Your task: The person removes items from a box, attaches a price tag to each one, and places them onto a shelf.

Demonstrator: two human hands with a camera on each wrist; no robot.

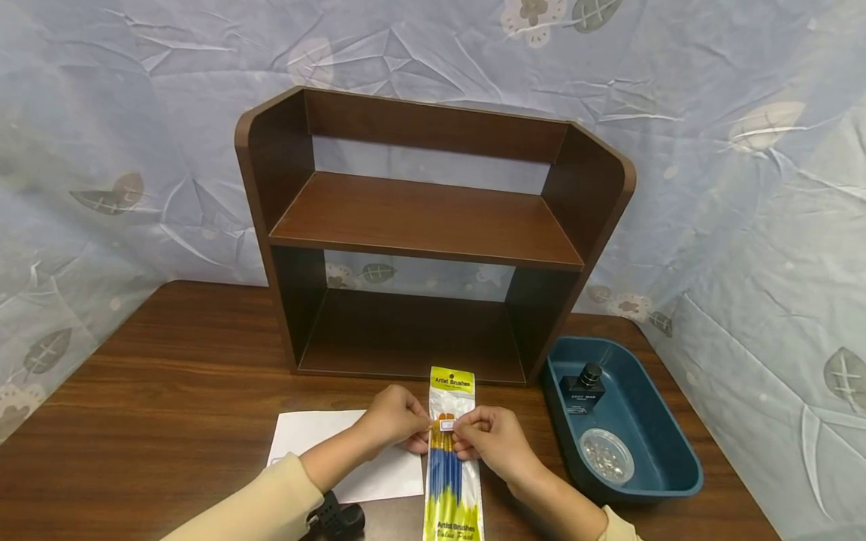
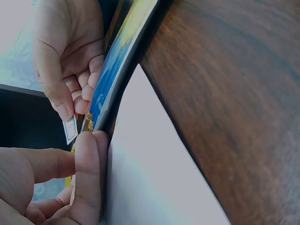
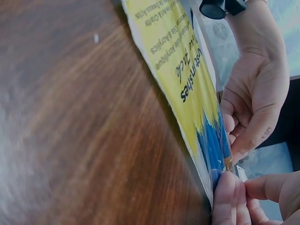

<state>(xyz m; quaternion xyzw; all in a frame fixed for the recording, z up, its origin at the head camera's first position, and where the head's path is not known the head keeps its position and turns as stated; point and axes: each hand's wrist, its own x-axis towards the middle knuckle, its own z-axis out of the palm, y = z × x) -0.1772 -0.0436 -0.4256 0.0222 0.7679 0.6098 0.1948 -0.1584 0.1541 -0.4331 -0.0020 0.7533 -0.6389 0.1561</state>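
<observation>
A plastic pack of artist brushes (image 1: 445, 466) with blue handles lies upright before me, its yellow header toward the shelf. Across its middle sits a small white label (image 1: 447, 425). My right hand (image 1: 492, 439) pinches the label's right end, its other fingers along the pack's right edge. From the other side my left hand (image 1: 395, 419) grips the pack's left edge, thumb and forefinger close to the label; whether they touch it is hard to tell. Under my left forearm is a white sheet of paper (image 1: 386, 473). The left wrist view also shows the label (image 2: 70, 130) at my right thumb.
A brown two-tier shelf (image 1: 426, 218) stands behind the pack. To the right, a blue tray (image 1: 666, 428) holds a dark bottle (image 1: 582, 389) and a round clear container (image 1: 607, 456) of small shiny pieces. Patterned cloth (image 1: 135, 150) surrounds the wooden table (image 1: 169, 376).
</observation>
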